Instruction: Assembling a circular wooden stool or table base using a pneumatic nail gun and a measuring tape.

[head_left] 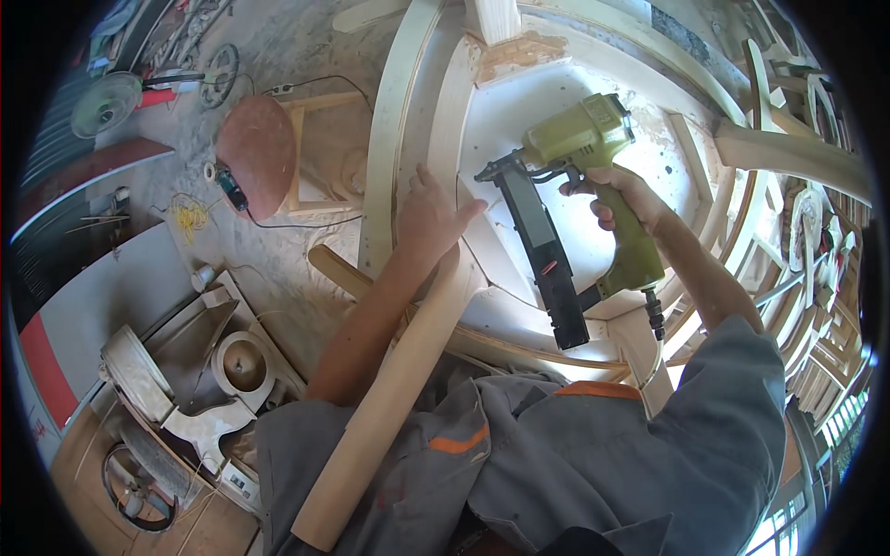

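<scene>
My right hand (pixel 623 196) is wrapped round the handle of a green nail gun (pixel 575 134), its fingers near the trigger. The gun's long black magazine (pixel 545 246) slants down toward me, and an air hose fitting (pixel 654 313) sticks out of the handle's base. My left hand (pixel 431 222) lies on a pale curved wooden rail (pixel 451 120) of a round frame, thumb spread from the fingers. The gun's nose is just right of that hand, apart from it. Below my left hand, a rounded wooden leg (pixel 389 398) runs down against my torso.
A white panel (pixel 501 120) lies inside the frame. A corded power tool (pixel 230 188) rests by a reddish-brown rounded board (pixel 257 157) at left. A dusty machine (pixel 213 417) stands lower left, a fan (pixel 105 105) upper left. Several wooden chair parts (pixel 797 296) crowd the right.
</scene>
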`<state>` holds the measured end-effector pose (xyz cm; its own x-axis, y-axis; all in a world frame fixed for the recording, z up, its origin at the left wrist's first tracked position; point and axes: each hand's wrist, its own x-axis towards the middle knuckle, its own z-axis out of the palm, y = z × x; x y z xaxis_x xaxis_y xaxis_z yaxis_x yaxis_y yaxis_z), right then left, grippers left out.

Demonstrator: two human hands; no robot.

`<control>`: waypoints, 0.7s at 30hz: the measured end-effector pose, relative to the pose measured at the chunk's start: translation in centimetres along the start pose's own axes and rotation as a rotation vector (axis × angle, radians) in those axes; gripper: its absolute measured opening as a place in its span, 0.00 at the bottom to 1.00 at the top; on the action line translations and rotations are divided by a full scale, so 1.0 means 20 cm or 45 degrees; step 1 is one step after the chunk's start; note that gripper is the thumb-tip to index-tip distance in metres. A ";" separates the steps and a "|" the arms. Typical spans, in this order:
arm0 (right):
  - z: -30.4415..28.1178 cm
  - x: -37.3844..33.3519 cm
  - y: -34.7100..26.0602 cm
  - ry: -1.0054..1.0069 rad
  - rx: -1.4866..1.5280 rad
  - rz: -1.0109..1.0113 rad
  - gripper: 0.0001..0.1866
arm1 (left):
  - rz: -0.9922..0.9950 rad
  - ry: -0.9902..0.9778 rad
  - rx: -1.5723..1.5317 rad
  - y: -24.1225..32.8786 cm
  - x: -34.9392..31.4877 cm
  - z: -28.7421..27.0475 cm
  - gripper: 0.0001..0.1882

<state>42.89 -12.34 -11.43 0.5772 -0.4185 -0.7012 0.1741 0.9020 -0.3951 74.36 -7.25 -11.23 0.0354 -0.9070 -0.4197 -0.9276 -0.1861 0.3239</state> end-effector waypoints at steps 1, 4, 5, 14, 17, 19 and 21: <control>0.01 0.01 0.00 0.000 -0.025 -0.007 0.24 | -0.026 -0.019 0.019 0.01 0.01 0.00 0.55; 0.00 0.03 0.03 -0.038 -0.030 -0.006 0.24 | -0.026 -0.108 -0.132 -0.01 0.02 0.00 0.58; -0.01 0.04 0.03 -0.083 -0.016 0.003 0.24 | -0.022 -0.111 -0.130 -0.01 0.02 0.01 0.58; 0.01 0.05 0.00 -0.050 -0.140 0.064 0.22 | 0.057 -0.045 -0.108 -0.02 0.02 0.04 0.56; 0.01 0.03 0.00 -0.029 -0.148 0.072 0.22 | 0.085 -0.005 0.020 -0.01 0.03 0.05 0.51; 0.00 0.04 -0.02 -0.013 -0.198 0.063 0.21 | 0.112 0.001 0.033 -0.02 0.03 0.06 0.51; 0.00 0.03 -0.02 0.011 -0.240 0.059 0.20 | 0.103 -0.017 0.027 -0.02 0.03 0.05 0.52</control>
<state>43.15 -13.03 -11.68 0.5741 -0.3787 -0.7259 -0.0056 0.8848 -0.4660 74.30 -7.42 -12.49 -0.0451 -0.9136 -0.4041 -0.9350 -0.1038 0.3390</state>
